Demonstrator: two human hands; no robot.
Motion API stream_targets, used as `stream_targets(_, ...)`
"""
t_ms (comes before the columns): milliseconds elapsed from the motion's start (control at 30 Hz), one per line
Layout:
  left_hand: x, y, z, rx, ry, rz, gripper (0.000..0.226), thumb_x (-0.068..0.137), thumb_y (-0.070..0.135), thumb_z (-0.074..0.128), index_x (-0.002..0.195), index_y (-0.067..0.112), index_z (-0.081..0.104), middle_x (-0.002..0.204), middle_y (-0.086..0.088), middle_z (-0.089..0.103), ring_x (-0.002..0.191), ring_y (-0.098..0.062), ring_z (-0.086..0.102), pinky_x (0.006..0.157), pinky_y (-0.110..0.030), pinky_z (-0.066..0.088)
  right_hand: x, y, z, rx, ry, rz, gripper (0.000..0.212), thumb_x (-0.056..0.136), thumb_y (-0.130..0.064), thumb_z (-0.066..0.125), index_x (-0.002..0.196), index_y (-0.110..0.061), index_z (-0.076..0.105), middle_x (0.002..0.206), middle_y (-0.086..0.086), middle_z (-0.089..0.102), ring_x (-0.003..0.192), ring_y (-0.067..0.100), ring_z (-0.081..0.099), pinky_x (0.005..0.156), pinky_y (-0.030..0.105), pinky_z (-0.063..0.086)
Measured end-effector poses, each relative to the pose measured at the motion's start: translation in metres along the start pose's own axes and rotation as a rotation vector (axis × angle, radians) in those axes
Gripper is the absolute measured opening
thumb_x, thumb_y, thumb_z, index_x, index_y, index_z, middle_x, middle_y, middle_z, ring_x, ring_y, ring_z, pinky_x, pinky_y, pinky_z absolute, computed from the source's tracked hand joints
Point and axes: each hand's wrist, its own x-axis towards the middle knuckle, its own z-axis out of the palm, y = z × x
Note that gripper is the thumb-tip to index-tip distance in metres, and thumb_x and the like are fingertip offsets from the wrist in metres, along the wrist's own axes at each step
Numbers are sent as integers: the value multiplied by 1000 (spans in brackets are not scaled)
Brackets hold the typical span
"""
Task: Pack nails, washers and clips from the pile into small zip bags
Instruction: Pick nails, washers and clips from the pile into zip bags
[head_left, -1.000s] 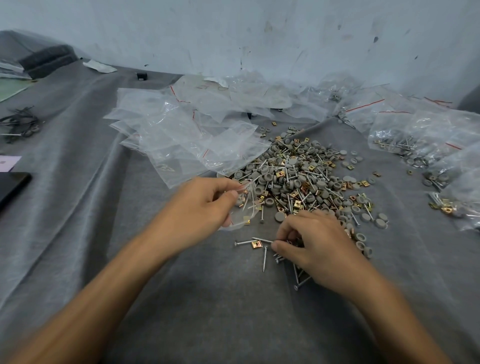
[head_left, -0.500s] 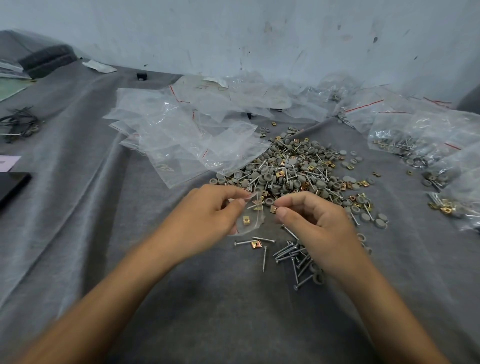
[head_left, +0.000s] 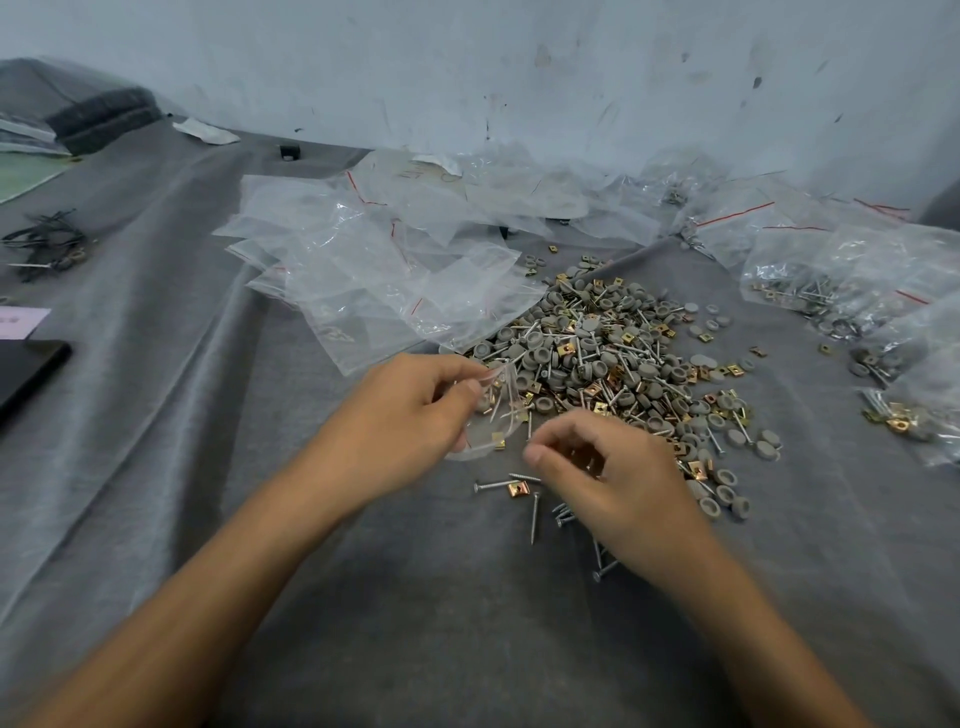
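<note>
Head: clear bags (head_left: 363, 270) beyond pile (head_left: 597, 353)

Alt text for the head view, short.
A left hand pinches a small clear zip bag beside a pile of nails, grey washers and gold clips on grey cloth; the blurred right hand hovers near it, fingers curled. Empty bags lie behind the pile.

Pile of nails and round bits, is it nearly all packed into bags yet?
Not nearly. Done: several filled bags lie on the right. In hand: the left hand holds a small bag with a clip and nail inside; the right hand is beside it, too blurred to read. Left: a big pile and many empty bags.
</note>
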Motion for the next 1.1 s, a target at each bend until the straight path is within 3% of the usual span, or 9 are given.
stream_targets(167,0,0,-2,0,11,11,25,104,23,52,121,29,70,56,7,65,47,5,58,50,-11,36,-1,1,7,-405,-176,-46,29,88,-62,56,96,-36,66,91,-21,55,93,2,43,81,25,36)
stream_targets(267,0,0,-2,1,6,7,26,104,23,52,122,29,69,56,7,65,47,5,58,50,-11,36,0,0,8,-471,-197,-21,31,89,-65,52,100,-38,62,92,-24,48,94,2,38,83,24,31)
stream_targets(500,-1,2,-1,5,9,9,26,104,21,52,122,27,70,55,5,64,46,5,57,49,-9,35,1,2,5,-497,-181,-32,22,101,-47,47,100,-32,64,99,-18,57,98,9,47,93,32,39)
stream_targets(733,-2,1,4,56,-38,20,24,103,27,53,119,31,70,57,5,67,48,6,56,50,-10,35,3,4,3,-254,75,-18,18,100,-38,46,94,-26,59,91,-18,52,88,8,50,77,30,41)
stream_targets(833,-3,0,8,91,-121,24,23,103,29,53,119,34,68,61,7,70,53,5,56,59,-22,40,2,-2,5,-186,179,-69,17,101,-31,53,95,-20,63,91,-14,54,86,9,53,74,31,44)
stream_targets(1000,-4,-1,10,125,-164,38,24,103,30,53,122,35,68,62,11,70,54,5,56,56,-22,39,-1,-8,13,-215,110,-147,19,100,-29,57,103,-17,72,97,-10,62,91,8,54,82,35,47)
stream_targets(1100,0,-3,5,22,-102,15,24,102,22,53,117,31,70,57,7,67,47,5,55,50,-12,38,0,-6,7,-139,149,-121,16,100,-22,59,109,-17,71,101,-8,65,96,10,60,83,36,50)
